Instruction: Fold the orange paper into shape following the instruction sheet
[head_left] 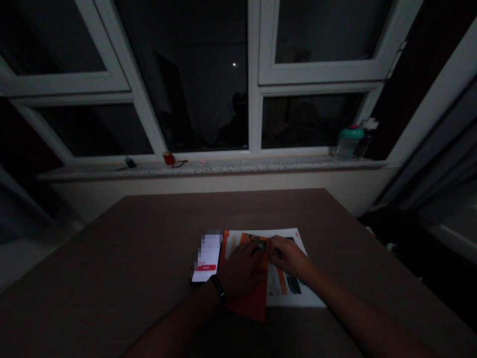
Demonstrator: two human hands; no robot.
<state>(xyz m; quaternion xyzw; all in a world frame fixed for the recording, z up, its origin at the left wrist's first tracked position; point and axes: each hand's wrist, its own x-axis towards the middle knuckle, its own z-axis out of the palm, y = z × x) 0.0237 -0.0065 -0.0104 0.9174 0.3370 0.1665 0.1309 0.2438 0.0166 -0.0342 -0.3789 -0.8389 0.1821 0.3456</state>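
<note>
A printed brochure (316, 297) lies on the table, with white, orange and dark printed areas. Over its left half is an orange sheet (253, 306), its lower corner angled past the brochure's bottom edge. My left hand (240, 268), wearing a black wristband (218, 288), rests flat on this sheet with its fingers stretched out. At the sheet's upper right edge, my right hand (285, 254) has its fingers curled in a pinch; dim light makes the exact grip hard to see. A lit phone (208, 253) lies just left of the brochure.
The brown wooden table (149, 238) reaches toward a stone windowsill (223, 166) under dark windows. On the sill stand a small red jar (169, 158), a dark small item (130, 162) and a teal-lidded bottle (350, 141). Curtains hang at both sides.
</note>
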